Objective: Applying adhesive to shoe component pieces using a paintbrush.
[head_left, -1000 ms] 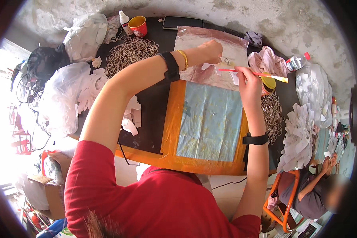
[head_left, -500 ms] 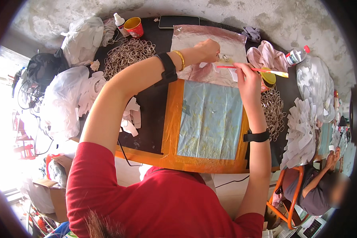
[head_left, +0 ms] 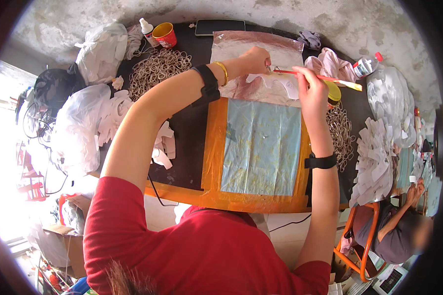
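Hands meet at the far side of the table [head_left: 182, 147], over a shiny plastic sheet [head_left: 241, 49]. The left hand [head_left: 256, 59] presses its fingertips down on a white scalloped paper piece [head_left: 275, 83] lying on that sheet, its grip closed on the paper's far edge. The right hand [head_left: 310, 88] pinches a thin red-handled brush [head_left: 320, 77], whose tip points left toward the left hand's fingers while its yellowish end sticks out to the right. Just beyond the right hand sits a yellow-lidded jar [head_left: 333, 92].

Nearer the person lies a blue-grey mat taped down with orange tape [head_left: 261, 147]. Heaps of brownish rings [head_left: 157, 69] lie at the far left, and more lie to the right of the mat. An orange cup [head_left: 165, 34] and a small white bottle [head_left: 146, 29] stand at the far edge. White paper cutouts [head_left: 379, 157] pile up on the right, and white plastic bags [head_left: 79, 128] on the left.
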Tool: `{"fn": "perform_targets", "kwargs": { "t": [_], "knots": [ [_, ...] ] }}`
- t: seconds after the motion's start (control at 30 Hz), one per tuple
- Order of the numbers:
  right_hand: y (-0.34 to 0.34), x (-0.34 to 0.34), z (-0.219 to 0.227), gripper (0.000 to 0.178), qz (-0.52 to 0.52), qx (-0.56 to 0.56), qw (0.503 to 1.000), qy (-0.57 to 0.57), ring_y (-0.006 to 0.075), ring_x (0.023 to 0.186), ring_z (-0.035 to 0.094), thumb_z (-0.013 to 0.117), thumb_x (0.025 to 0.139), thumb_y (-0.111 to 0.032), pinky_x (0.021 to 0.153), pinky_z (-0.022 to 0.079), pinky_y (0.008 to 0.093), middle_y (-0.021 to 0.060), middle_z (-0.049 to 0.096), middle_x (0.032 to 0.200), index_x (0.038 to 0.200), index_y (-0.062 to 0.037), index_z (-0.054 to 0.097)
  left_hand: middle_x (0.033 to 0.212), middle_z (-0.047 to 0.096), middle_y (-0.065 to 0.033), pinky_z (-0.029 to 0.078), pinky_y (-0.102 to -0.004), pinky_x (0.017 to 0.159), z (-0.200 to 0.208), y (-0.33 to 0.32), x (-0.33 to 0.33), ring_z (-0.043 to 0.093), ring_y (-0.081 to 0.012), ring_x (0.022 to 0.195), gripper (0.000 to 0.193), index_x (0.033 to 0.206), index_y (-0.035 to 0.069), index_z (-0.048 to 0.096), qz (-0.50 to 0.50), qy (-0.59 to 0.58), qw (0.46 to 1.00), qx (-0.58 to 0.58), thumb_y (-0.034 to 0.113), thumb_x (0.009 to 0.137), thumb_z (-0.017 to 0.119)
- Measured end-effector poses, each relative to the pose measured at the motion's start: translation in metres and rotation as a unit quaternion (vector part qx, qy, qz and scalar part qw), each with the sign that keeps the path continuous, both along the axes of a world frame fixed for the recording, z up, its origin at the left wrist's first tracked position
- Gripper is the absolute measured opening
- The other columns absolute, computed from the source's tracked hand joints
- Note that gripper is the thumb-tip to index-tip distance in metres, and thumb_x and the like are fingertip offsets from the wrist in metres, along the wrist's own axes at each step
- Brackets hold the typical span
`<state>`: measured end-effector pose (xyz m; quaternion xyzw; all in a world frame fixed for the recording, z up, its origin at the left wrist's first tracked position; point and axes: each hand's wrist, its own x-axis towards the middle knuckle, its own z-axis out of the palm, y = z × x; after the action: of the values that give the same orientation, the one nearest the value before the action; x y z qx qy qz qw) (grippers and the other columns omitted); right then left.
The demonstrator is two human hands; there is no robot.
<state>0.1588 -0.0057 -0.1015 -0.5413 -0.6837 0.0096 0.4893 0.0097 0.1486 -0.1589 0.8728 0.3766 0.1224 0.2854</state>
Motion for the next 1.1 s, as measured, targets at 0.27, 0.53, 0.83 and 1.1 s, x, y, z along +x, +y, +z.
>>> {"fn": "perform_targets", "kwargs": {
  "t": [0.27,0.53,0.83,1.1],
  "knots": [
    [0.005,-0.003,-0.013,0.011,0.02,-0.032,0.999,-0.011,0.0319,0.073,0.063,0.056,0.083,0.002,0.062,0.048,0.0337,0.0166,0.063,0.082,0.092,-0.0005,0.062,0.088,0.067,-0.0098,0.051,-0.0283,0.077,0.003,0.001,0.002,0.065,-0.0189,0.083,0.036,0.092,0.004,0.067,-0.015,0.014,1.0,-0.005,0.026,0.065,0.076],
    [0.006,-0.007,-0.012,0.011,0.026,-0.032,0.999,-0.015,0.0317,0.074,0.063,0.057,0.082,0.002,0.062,0.048,0.0338,0.0163,0.063,0.082,0.091,-0.0004,0.062,0.089,0.069,-0.0054,0.051,-0.0269,0.075,-0.013,0.021,-0.008,0.066,-0.0176,0.081,0.041,0.091,0.01,0.071,-0.023,-0.039,0.997,-0.07,0.032,0.058,0.081],
    [0.005,-0.004,-0.012,0.01,0.021,-0.025,0.999,-0.02,0.0319,0.074,0.063,0.057,0.082,0.002,0.062,0.049,0.0343,0.0164,0.063,0.082,0.091,0.0001,0.061,0.083,0.07,-0.006,0.051,-0.0271,0.072,0.005,0.019,-0.004,0.066,-0.0152,0.078,0.034,0.087,0.011,0.072,-0.03,0.009,0.996,-0.078,0.039,0.068,0.073],
    [-0.006,-0.005,-0.001,0.012,0.025,-0.006,0.999,-0.027,0.027,0.076,0.065,0.055,0.084,0.0,0.065,0.049,0.0321,0.0148,0.065,0.083,0.094,-0.0005,0.063,0.073,0.063,-0.0098,0.049,-0.033,0.067,0.028,0.006,-0.024,0.062,-0.0218,0.067,0.036,0.103,0.007,0.065,0.019,-0.068,0.991,0.112,0.031,0.077,0.068]
  ]
}}
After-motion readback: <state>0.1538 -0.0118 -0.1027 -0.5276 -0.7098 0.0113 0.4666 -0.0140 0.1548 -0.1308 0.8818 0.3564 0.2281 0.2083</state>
